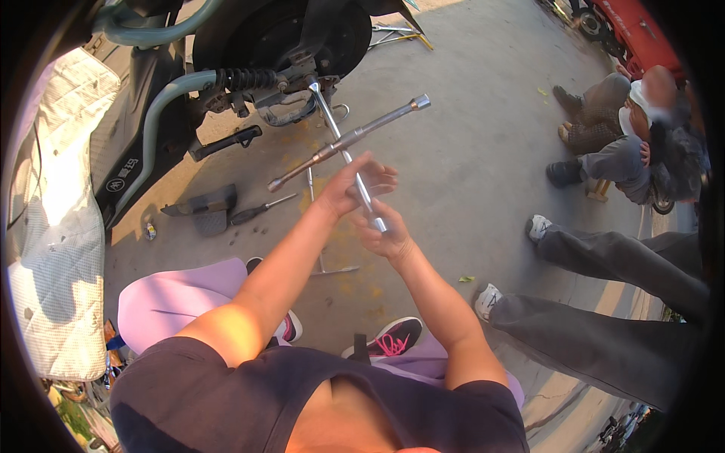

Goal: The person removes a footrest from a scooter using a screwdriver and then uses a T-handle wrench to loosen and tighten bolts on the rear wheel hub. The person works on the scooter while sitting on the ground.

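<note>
A four-way lug wrench (352,136) reaches from the rear wheel hub area of an electric scooter (170,107) back towards me. Its far socket end meets the scooter's frame beside the wheel (345,39), below the coil-spring shock absorber (243,79). My right hand (388,232) curls around the near socket end of the wrench. Behind the same shaft, farther up, is my left hand (348,187), its fingers apart and slightly blurred. Whether the left palm touches the shaft is hard to see. The wrench's cross bar slants across, above my left hand.
On the concrete lie a screwdriver (263,209), a dark pedal-like part (209,209), a thin metal T-handle tool (334,272) and several tools (396,35) behind the wheel. A person stands at right, legs (600,317) near me. Others sit beyond, by a red vehicle (640,34).
</note>
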Demonstrator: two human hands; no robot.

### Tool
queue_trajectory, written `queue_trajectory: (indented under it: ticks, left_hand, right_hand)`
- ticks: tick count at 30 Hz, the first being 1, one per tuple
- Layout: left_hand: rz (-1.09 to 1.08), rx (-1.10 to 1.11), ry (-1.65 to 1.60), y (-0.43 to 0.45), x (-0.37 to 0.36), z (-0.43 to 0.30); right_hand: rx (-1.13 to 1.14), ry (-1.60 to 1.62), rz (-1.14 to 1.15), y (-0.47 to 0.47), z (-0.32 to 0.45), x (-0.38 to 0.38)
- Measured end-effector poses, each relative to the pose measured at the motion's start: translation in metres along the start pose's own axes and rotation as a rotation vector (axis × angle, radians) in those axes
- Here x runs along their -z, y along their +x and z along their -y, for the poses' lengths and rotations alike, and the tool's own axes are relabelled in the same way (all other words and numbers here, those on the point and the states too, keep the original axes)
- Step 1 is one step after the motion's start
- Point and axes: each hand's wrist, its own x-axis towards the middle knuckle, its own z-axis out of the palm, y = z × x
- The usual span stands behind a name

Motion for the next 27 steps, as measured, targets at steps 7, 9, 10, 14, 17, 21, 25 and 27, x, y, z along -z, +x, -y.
queue_trajectory:
  ticks: [7, 9, 10, 14, 17, 21, 25, 27]
  left_hand:
    - [-0.065, -0.012, 0.147, -0.005, 0.008, -0.001]
    - [-0.067, -0.01, 0.157, -0.003, 0.007, 0.001]
    - [-0.069, -0.009, 0.165, -0.001, 0.007, 0.001]
    - [-0.152, 0.103, 0.307, -0.003, 0.003, -0.005]
    - [-0.069, 0.248, 0.573, -0.005, 0.007, -0.02]
    - [0.203, 0.74, 0.92, -0.015, -0.003, -0.057]
    - [0.515, 1.176, 1.804, -0.012, -0.087, -0.086]
    - [0.918, 1.014, 2.349, -0.004, -0.156, -0.093]
  right_hand:
    - [-0.132, -0.332, 0.074, 0.006, 0.01, -0.002]
    - [-0.109, -0.433, -0.011, 0.001, 0.013, -0.015]
    - [-0.103, -0.475, -0.033, 0.0, 0.015, -0.014]
    - [-0.044, -0.753, -0.216, -0.002, 0.014, -0.03]
    - [-0.034, -0.837, -0.214, -0.003, 0.017, -0.031]
    - [-0.088, -0.789, -0.168, -0.007, 0.022, -0.039]
    - [-0.108, -0.813, -0.159, -0.001, 0.024, -0.038]
    - [-0.1, -0.819, -0.187, -0.006, 0.02, -0.032]
